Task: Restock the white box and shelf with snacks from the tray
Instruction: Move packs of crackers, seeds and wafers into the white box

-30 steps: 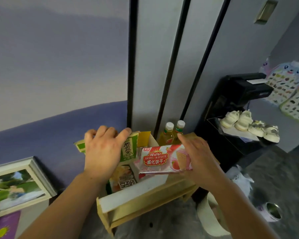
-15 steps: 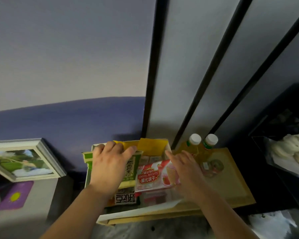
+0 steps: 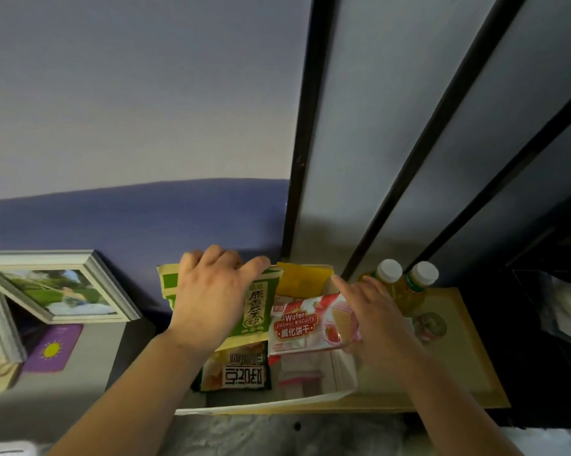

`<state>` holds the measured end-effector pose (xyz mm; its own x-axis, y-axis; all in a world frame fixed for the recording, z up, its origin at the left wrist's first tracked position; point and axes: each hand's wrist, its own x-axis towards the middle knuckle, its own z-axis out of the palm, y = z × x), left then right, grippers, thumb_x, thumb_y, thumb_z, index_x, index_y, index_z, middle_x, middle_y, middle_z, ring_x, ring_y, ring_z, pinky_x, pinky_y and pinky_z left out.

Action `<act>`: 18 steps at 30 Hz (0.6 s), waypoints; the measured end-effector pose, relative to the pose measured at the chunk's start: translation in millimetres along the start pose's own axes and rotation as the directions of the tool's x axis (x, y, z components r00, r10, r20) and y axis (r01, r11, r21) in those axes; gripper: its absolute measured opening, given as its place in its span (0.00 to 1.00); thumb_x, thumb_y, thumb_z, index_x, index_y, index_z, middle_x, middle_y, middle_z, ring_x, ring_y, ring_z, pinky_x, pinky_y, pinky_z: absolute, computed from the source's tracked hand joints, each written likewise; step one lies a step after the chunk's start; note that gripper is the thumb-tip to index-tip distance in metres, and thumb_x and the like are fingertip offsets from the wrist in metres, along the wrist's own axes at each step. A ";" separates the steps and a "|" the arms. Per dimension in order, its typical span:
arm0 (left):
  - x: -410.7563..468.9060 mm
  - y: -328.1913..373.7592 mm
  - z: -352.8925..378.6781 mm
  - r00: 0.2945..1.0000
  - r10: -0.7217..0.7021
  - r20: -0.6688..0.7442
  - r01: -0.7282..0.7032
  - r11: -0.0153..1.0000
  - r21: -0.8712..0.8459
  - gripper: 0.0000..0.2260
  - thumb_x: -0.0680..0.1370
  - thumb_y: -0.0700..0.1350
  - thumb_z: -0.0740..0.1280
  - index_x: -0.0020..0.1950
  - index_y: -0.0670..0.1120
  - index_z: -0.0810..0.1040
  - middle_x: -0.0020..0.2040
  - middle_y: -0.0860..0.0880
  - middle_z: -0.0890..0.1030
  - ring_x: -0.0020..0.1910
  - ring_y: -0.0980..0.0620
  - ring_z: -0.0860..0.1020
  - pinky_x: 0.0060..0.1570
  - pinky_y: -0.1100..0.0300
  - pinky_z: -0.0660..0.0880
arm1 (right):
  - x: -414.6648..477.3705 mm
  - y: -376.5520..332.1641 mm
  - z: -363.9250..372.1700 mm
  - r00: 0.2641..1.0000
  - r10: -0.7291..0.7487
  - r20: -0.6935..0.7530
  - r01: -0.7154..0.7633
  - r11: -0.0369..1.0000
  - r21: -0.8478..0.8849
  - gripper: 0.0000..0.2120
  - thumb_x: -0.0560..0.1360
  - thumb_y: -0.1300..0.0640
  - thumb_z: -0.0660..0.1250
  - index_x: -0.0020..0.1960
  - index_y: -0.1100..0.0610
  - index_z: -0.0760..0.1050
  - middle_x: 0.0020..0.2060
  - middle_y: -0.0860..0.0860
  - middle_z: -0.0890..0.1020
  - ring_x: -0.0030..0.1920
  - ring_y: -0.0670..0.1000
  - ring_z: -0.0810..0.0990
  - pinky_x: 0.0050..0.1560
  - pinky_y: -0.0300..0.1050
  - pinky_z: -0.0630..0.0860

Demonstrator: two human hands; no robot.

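In the white box (image 3: 310,398), right hand (image 3: 376,319) grips wafer pack (image 3: 305,325).

Count so far: two hands (image 3: 208,301) (image 3: 376,320), two bottles (image 3: 384,281) (image 3: 416,287) at 3 o'clock of the one white box (image 3: 261,406), four snack packs (image 3: 258,307) (image 3: 305,327) (image 3: 241,370) (image 3: 302,281), one picture frame (image 3: 90,278).

l hand (image 3: 208,297) & r hand (image 3: 376,320) both gripping, palms down.

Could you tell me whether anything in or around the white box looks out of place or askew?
Nothing looks spilled or damaged. The green packet under the left hand leans tilted over the white box, and the wafer packet in the right hand is not yet set down.
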<state>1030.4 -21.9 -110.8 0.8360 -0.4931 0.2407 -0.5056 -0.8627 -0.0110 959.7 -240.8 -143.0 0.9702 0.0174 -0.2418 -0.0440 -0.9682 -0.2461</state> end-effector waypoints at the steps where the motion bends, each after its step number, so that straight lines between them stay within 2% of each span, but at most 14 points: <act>1: 0.6 -1.1 -2.5 1.000 0.007 0.030 -0.007 1.000 0.007 0.26 0.57 0.35 0.77 0.52 0.50 0.80 0.35 0.46 0.80 0.38 0.41 0.78 0.39 0.48 0.71 | 1.5 -0.1 1.0 1.000 -0.006 0.010 0.006 1.000 -0.002 0.46 0.69 0.47 0.71 0.75 0.48 0.42 0.72 0.49 0.60 0.74 0.52 0.50 0.73 0.50 0.52; 3: -2.7 1.5 -7.7 0.993 0.018 0.118 -0.019 1.000 0.007 0.25 0.63 0.37 0.74 0.58 0.54 0.76 0.39 0.48 0.81 0.43 0.43 0.77 0.45 0.50 0.69 | 3.8 -2.5 5.6 0.999 -0.025 0.043 0.025 1.000 -0.001 0.46 0.70 0.47 0.71 0.75 0.48 0.43 0.73 0.49 0.58 0.74 0.52 0.50 0.73 0.51 0.52; 6: -5.6 9.8 -4.1 0.980 0.024 0.196 -0.025 1.000 -0.001 0.22 0.76 0.42 0.61 0.67 0.59 0.62 0.53 0.52 0.77 0.57 0.49 0.71 0.56 0.53 0.62 | 4.0 -3.2 14.0 0.996 -0.055 0.066 0.055 0.998 0.003 0.44 0.71 0.50 0.71 0.75 0.47 0.44 0.73 0.48 0.57 0.74 0.51 0.49 0.73 0.50 0.51; 12: -9.2 17.6 4.4 0.967 -0.033 0.251 0.049 0.997 -0.056 0.22 0.78 0.43 0.59 0.68 0.60 0.60 0.56 0.54 0.77 0.58 0.50 0.70 0.58 0.53 0.62 | -4.7 8.4 3.7 0.996 -0.035 0.078 0.034 0.999 0.012 0.45 0.70 0.50 0.72 0.75 0.48 0.45 0.72 0.48 0.59 0.74 0.51 0.50 0.73 0.52 0.52; 16: -13.4 22.6 7.8 0.956 -0.019 0.292 0.042 0.996 -0.076 0.22 0.77 0.44 0.59 0.68 0.60 0.60 0.56 0.54 0.77 0.59 0.50 0.70 0.58 0.53 0.62 | -7.6 10.4 1.2 0.997 -0.047 0.060 0.047 0.999 0.000 0.45 0.70 0.49 0.71 0.75 0.48 0.45 0.72 0.48 0.60 0.73 0.51 0.50 0.73 0.51 0.52; 18: -13.3 22.1 -0.3 0.964 -0.006 0.267 0.031 0.995 -0.092 0.23 0.77 0.43 0.60 0.68 0.60 0.60 0.56 0.55 0.77 0.58 0.51 0.71 0.59 0.53 0.63 | -8.1 10.1 4.0 0.996 -0.050 0.069 0.050 0.999 0.004 0.45 0.70 0.49 0.71 0.75 0.48 0.45 0.72 0.48 0.59 0.73 0.51 0.49 0.73 0.51 0.51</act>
<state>1008.0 -34.4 -114.0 0.8655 -0.5003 -0.0268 -0.4966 -0.8637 0.0861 950.5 -249.7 -147.2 0.9526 0.0829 -0.2929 0.0034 -0.9650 -0.2621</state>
